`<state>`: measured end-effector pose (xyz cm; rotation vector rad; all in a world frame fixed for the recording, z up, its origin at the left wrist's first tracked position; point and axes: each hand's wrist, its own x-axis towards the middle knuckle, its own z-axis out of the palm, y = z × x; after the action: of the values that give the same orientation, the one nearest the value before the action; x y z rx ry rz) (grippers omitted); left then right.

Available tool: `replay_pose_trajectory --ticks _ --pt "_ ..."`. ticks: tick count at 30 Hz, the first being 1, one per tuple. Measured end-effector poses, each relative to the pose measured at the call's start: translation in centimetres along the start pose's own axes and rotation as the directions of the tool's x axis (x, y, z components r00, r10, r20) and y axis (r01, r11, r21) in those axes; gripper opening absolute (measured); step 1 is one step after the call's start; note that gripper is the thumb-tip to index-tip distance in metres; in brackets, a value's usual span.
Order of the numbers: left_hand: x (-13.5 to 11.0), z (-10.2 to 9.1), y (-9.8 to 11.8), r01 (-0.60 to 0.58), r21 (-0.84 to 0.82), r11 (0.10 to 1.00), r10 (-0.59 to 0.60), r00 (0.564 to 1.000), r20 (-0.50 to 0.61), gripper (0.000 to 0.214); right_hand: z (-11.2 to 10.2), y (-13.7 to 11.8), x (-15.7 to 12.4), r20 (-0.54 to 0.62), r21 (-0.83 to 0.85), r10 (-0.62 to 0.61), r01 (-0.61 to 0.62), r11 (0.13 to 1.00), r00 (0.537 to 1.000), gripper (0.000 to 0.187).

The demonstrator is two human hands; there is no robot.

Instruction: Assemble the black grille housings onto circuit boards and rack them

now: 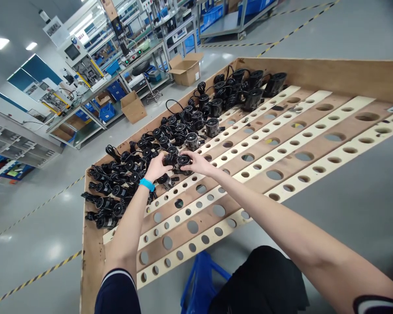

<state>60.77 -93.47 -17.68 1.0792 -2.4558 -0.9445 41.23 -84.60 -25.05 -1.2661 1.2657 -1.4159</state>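
Observation:
Both my hands reach out over a wooden rack of slats [235,165] with rows of round holes. My left hand [157,167], a blue band on its wrist, closes round the coiled black cable [169,159] of a black motor-like unit. On the other side my right hand [196,163] grips the round body of that unit [183,161] between thumb and fingers. Many similar black cylindrical units [192,140] with bundled cables crowd the rack's far side, right beside my hands. Whether the held unit touches the slats is hidden.
A raised wooden wall [340,78] borders the rack. Beneath it, near my legs, stands a blue stool-like object [199,283]. Open cardboard boxes [185,72] sit on the floor beyond, before workbenches [98,93] with equipment. Striped tape [35,279] marks the floor.

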Motion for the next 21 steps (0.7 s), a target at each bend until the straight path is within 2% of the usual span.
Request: replay_pose_trajectory --ticks 4,8,15,21 --pt "0.5 -0.4 0.7 0.001 0.107 0.994 0.002 1.000 -0.022 0.047 -0.3 0.3 0.1 0.052 -0.008 0.005 -0.004 1.000 0.999 0.060" --pt "0.7 -0.5 0.9 -0.016 0.120 0.993 0.015 1.000 0.009 0.045 -0.8 0.2 -0.1 0.113 -0.029 0.019 -0.016 0.999 0.993 0.061" --pt "1.1 -0.1 -0.6 -0.021 -0.054 0.998 0.025 0.997 0.068 0.055 -1.6 -0.2 0.2 0.173 -0.068 0.049 -0.038 0.997 0.984 0.062" --pt "1.7 0.5 -1.6 -0.024 -0.183 0.983 0.029 0.999 0.022 0.052 -1.9 -0.9 0.2 0.187 -0.151 0.071 -0.043 0.988 0.980 0.067"
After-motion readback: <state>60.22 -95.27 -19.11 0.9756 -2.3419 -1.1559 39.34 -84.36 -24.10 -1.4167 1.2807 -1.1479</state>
